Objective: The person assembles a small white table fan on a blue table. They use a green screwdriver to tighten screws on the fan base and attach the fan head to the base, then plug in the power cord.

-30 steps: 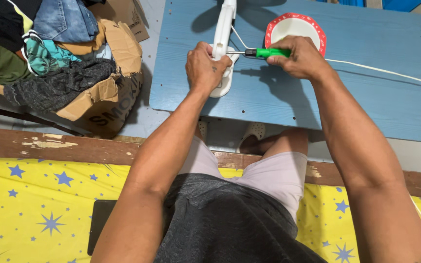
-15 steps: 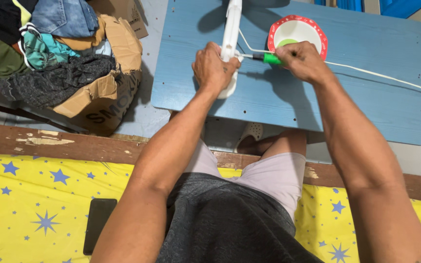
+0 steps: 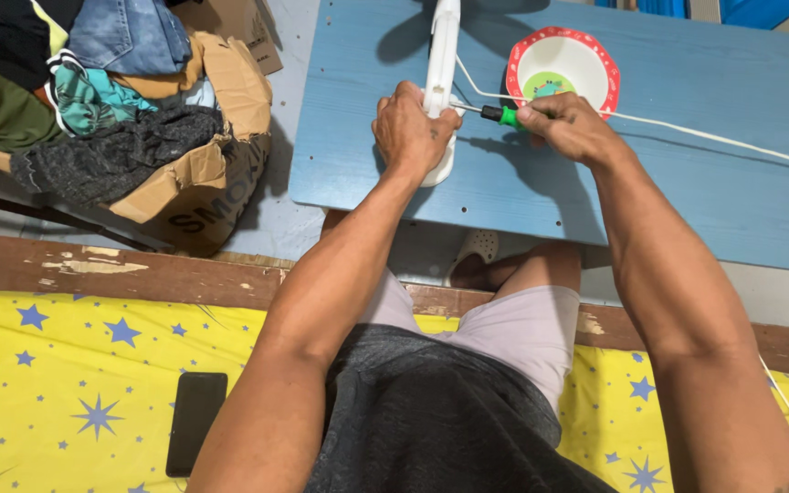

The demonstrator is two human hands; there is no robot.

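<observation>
Screwdriver: green-handled screwdriver (image 3: 504,115) lies almost level across the blue table (image 3: 687,183), handle toward 3 o'clock, metal shaft pointing to 9 o'clock, tip meeting the side of the white appliance (image 3: 441,82).
Screwdriver axis: runs 3-to-9, crosswise to the appliance; judged to be the relation that matters most, since the tip has to stay square on one spot of the white body.
Appliance axis: long white plastic body runs 12-to-6, its far end leaving the top edge of the view and its rounded near end at 6 o'clock of the left hand, close to the table's front edge.
Left hand: left hand (image 3: 413,128) is wrapped round the appliance's lower part from the 9 o'clock side, closed on it and pinning it to the table.
Right hand: right hand (image 3: 566,123) is closed round the handle's rear end, at 3 o'clock of the contact spot.
Nearer hand: the left, which sits right at the tip; the right is a shaft's length away.
Hands: apart, each clamped on its own thing, the shaft bridging them.
Cord: white cord (image 3: 714,135) trails from the appliance toward 3 o'clock, behind the right hand.
Bowl: red-rimmed bowl (image 3: 562,46) sits at 12 o'clock of the right hand, just beyond it.
Side: cardboard box (image 3: 203,173) of clothes at 9 o'clock of the table; black phone (image 3: 195,422) on the yellow star-patterned sheet (image 3: 66,374).
</observation>
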